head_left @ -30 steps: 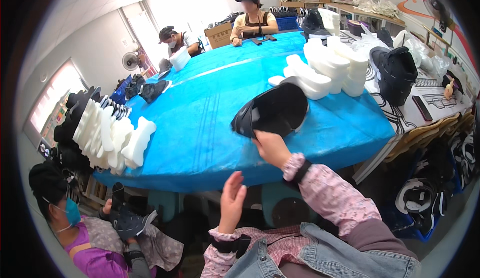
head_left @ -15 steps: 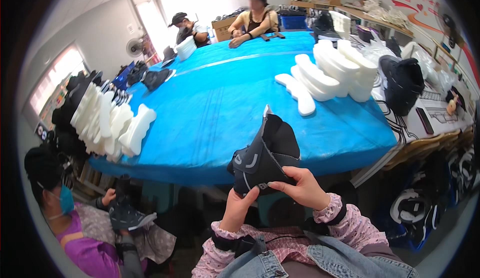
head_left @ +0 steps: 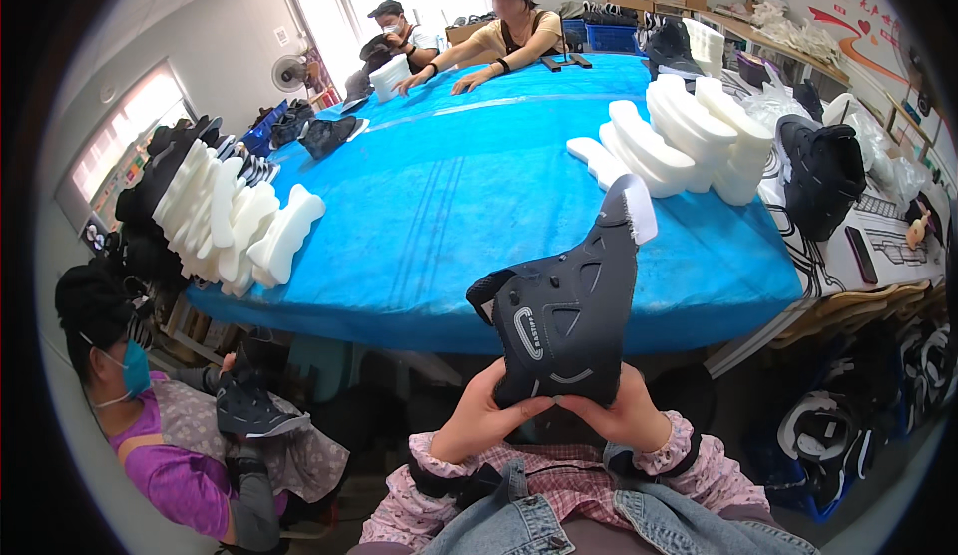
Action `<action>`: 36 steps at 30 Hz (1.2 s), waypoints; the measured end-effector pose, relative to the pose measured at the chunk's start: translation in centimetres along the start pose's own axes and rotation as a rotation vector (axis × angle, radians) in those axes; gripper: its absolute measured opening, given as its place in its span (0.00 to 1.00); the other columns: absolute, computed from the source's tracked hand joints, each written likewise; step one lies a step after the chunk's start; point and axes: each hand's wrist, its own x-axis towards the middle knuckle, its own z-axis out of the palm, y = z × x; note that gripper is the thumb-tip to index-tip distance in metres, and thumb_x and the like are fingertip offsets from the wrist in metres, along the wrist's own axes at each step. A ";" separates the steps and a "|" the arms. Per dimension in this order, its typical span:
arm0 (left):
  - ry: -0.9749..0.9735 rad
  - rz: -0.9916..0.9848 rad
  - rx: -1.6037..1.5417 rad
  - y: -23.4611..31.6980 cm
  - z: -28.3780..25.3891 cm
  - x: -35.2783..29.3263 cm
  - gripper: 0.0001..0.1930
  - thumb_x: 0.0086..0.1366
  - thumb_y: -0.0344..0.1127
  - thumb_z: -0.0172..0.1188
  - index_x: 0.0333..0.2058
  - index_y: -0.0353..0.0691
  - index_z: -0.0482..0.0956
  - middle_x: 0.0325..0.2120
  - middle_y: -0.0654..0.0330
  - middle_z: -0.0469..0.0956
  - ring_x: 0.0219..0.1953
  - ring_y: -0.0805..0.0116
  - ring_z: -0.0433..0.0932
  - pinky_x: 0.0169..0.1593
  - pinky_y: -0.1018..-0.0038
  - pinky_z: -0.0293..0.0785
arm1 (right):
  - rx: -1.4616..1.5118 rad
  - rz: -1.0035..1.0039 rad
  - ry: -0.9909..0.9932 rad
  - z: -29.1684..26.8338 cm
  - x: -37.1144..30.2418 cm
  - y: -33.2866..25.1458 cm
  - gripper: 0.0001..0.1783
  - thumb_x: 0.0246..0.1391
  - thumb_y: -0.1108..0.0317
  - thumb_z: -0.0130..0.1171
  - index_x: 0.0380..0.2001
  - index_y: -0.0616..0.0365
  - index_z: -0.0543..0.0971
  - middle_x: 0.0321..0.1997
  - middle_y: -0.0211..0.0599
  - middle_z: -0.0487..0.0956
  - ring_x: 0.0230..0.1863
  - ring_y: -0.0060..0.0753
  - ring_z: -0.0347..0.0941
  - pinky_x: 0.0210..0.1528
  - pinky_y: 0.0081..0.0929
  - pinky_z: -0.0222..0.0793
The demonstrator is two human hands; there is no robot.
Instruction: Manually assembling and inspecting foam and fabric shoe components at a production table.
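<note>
A black shoe upper [head_left: 574, 315] is held upright in front of me, just off the near edge of the blue-covered table. It has grey trim lines and cut-outs, and a white-edged tip points up to the right. My left hand [head_left: 486, 417] grips its lower left corner, thumb on the near face. At the lower right, my right hand [head_left: 631, 412] pinches it the same way, the two thumbs almost meeting. Behind the upper, the fingers of both hands are partly hidden.
White foam pieces stand in rows at the table's left [head_left: 239, 226] and right [head_left: 679, 141]. Black shoes [head_left: 820, 171] and a phone [head_left: 859, 256] lie on the right-hand side table. A co-worker [head_left: 165, 425] sits at my left with a shoe; two others are across the blue table [head_left: 419, 246].
The upper has been turned round, so its other side and white-edged tip now show. Both hands have shifted to its lower corners. Across the table, a co-worker's arm has reached toward the white stack.
</note>
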 end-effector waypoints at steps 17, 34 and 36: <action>0.039 0.400 0.316 -0.2 0.5 -0.7 0.15 0.50 0.28 0.67 0.38 0.34 0.78 0.40 0.52 0.76 0.40 0.59 0.75 0.44 0.71 0.69 | 0.073 -0.027 0.016 0.5 -1.0 -2.1 0.16 0.45 0.77 0.65 0.41 0.61 0.78 0.43 0.40 0.77 0.43 0.36 0.74 0.45 0.30 0.68; 0.023 0.101 0.183 0.2 0.4 -1.2 0.10 0.60 0.32 0.60 0.38 0.33 0.75 0.33 0.54 0.76 0.35 0.61 0.75 0.40 0.73 0.69 | 0.463 0.337 0.138 0.1 -0.6 -3.4 0.13 0.53 0.74 0.59 0.43 0.65 0.76 0.37 0.30 0.78 0.37 0.19 0.71 0.40 0.19 0.67; 0.121 0.155 0.150 -0.8 1.9 -1.2 0.10 0.62 0.31 0.57 0.40 0.32 0.75 0.35 0.58 0.77 0.37 0.69 0.74 0.42 0.75 0.69 | 0.353 0.241 0.178 0.6 -0.6 -3.2 0.12 0.53 0.75 0.59 0.41 0.66 0.76 0.37 0.31 0.78 0.37 0.20 0.72 0.40 0.20 0.67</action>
